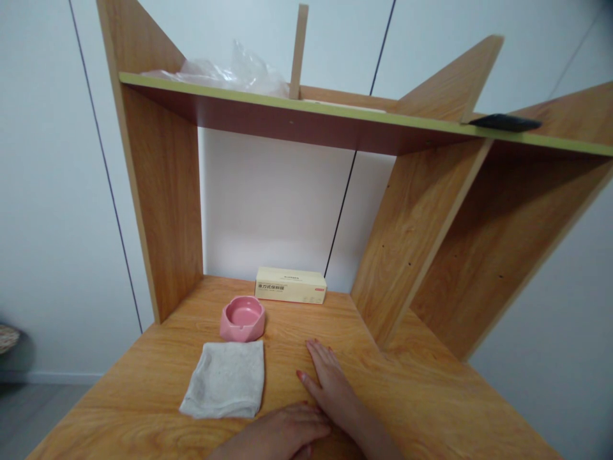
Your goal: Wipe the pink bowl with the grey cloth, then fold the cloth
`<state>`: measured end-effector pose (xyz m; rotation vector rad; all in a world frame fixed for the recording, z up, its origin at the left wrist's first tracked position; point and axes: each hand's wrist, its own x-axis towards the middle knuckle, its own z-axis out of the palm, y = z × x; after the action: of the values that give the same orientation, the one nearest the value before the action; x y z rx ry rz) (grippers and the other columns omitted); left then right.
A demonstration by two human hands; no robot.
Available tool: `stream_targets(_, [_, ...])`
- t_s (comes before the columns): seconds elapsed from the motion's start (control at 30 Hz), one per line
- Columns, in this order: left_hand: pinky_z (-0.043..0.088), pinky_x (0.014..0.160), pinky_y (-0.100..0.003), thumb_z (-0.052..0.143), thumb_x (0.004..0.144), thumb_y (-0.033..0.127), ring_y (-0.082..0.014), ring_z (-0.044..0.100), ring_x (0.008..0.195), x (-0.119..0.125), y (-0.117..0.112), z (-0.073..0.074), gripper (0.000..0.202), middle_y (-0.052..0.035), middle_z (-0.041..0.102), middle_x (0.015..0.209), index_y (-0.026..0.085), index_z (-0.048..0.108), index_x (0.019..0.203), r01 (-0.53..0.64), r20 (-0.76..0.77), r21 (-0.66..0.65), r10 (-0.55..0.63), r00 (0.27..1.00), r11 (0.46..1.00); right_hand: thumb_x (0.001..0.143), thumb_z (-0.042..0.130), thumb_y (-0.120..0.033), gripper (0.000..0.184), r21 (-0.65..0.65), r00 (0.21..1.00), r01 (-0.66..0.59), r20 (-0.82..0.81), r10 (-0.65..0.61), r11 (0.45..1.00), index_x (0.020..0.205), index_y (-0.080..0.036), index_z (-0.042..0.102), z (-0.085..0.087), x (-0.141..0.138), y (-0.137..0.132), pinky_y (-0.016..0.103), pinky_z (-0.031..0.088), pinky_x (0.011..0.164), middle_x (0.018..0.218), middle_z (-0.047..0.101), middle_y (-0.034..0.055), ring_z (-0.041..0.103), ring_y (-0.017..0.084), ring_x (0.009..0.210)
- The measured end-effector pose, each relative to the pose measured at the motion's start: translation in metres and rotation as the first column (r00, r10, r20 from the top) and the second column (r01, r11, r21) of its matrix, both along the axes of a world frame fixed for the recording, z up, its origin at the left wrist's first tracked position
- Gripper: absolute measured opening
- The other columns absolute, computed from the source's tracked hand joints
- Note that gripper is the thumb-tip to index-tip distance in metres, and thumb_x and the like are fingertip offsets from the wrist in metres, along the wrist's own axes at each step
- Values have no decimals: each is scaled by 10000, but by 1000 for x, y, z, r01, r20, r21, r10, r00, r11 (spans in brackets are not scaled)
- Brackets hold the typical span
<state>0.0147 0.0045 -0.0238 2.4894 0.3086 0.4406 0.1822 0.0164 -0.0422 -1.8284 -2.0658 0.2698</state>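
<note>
My right hand (331,382) lies palm down on the wooden desk, thumb apart from the other fingers, holding nothing. In front of its wrist, my left hand (294,427) rests flat with fingers stretched to the right; it holds nothing I can see, and its thumb is partly hidden. To the left of both hands is a folded grey-white cloth (226,381). A pink faceted ashtray (242,332) with a notched rim stands just behind the cloth. Farther back, a cream cling film box (290,291) lies lengthwise near the wall.
A shelf (335,116) with a green edge spans the desk, held by upright wooden panels (421,236). On it lie crumpled clear plastic (239,73) at the left and a flat black object (505,122) at the right. A white wall (278,204) stands behind.
</note>
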Motion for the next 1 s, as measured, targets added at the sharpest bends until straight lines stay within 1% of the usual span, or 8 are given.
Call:
stream_targets(0.1, [308,1000,-289,409,868,172,-155,414,1174,0,0,0,370,-2,490,1261,265,445,1225,26,11,-66,-26,1000,998,790,402,-347,563,23,1000,-5,-17,5,1000,1270,-53,380,-3,1,1,418,203,1042,1338,363,150,274,242,1256])
stream_targets(0.17, [309,999,-304,404,870,179,-164,412,1175,-1,-1,0,371,3,490,1261,274,442,1227,31,17,-80,-30,999,996,790,406,-366,570,27,1000,-8,-28,9,1000,1268,-56,384,-5,2,2,423,203,1041,1336,366,151,275,248,1255])
stream_targets(0.33, [315,994,-297,407,858,172,-159,422,1165,0,0,0,384,19,495,1253,284,440,1224,24,0,-95,-24,1000,995,794,404,-381,570,46,1000,-8,-21,9,999,1272,-71,386,-10,4,3,423,209,1037,1330,378,144,289,246,1249])
stream_targets(0.47, [321,989,-289,407,842,138,-151,432,1155,1,0,1,409,19,495,1252,284,440,1223,31,5,-100,-31,1000,995,799,401,-375,575,34,1000,-18,-13,18,999,1273,-51,381,-7,4,3,429,218,1035,1334,366,153,289,255,1248])
stream_targets(0.6, [313,994,-282,419,824,110,-151,428,1158,1,-1,4,422,1,497,1251,258,450,1218,29,1,-99,-29,1000,995,795,409,-366,585,16,1000,-21,-10,21,1000,1267,-21,381,-5,3,2,428,214,1040,1336,357,167,283,262,1250])
stream_targets(0.8, [321,989,-292,415,853,149,-155,432,1157,0,-3,7,389,2,503,1247,279,448,1219,31,19,-115,-29,999,993,793,418,-361,561,46,999,-13,-32,15,999,1266,-61,394,-8,3,3,440,211,1039,1328,377,151,286,259,1249])
stream_targets(0.9, [314,995,-288,428,856,164,-156,428,1162,-1,-3,7,376,-6,504,1245,267,455,1216,18,13,-108,-16,1000,994,793,416,-363,580,19,1000,-15,-22,15,1000,1264,-26,386,-6,3,3,440,212,1040,1334,358,168,275,267,1252])
stream_targets(1.0, [318,991,-282,423,864,176,-155,429,1160,0,-2,7,369,-5,501,1248,270,448,1221,28,22,-99,-26,999,995,795,413,-365,597,-10,1000,-28,-2,28,1000,1266,0,375,-3,3,3,442,208,1042,1339,342,180,268,273,1255])
